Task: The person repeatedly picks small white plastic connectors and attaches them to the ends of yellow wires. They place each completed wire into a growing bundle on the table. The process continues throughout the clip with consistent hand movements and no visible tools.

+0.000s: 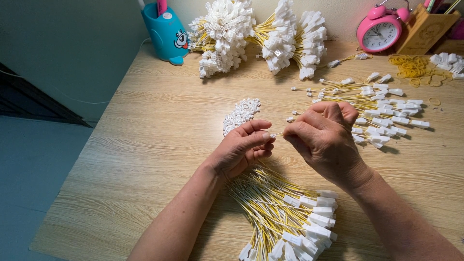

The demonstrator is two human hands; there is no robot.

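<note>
Both hands meet at table centre, thumbs and forefingers pinched toward each other. Left hand (241, 147) is closed on the tip of a thin yellow wire (277, 135); right hand (321, 137) pinches from 3 o'clock, probably on a small white part, though the fingers hide it. The wire is held clear of the table (145, 145), so both ends stay reachable. Loose white housings (240, 114) lie at 12 o'clock, close for picking. Unfinished leads (382, 111) fan out at 2 o'clock; a wire bundle (285, 217) lies at 6 o'clock under the wrists.
</note>
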